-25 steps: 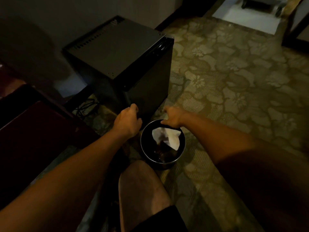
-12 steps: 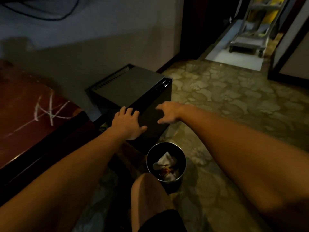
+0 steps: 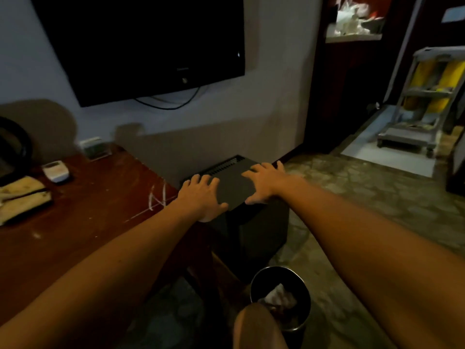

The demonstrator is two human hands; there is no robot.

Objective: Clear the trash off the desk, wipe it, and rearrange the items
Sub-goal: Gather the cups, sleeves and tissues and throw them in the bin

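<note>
Round dark metal bin on patterned carpet holds crumpled white paper. Left hand and right hand, fingers spread flat, holding nothing, press the black box top beside the scratched wooden desk. Desk carries a cloth and white remote. TV logo unreadable.

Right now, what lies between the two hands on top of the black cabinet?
Head view: only a bare stretch of the black cabinet top lies between the left hand and right hand; nothing rests there.
</note>
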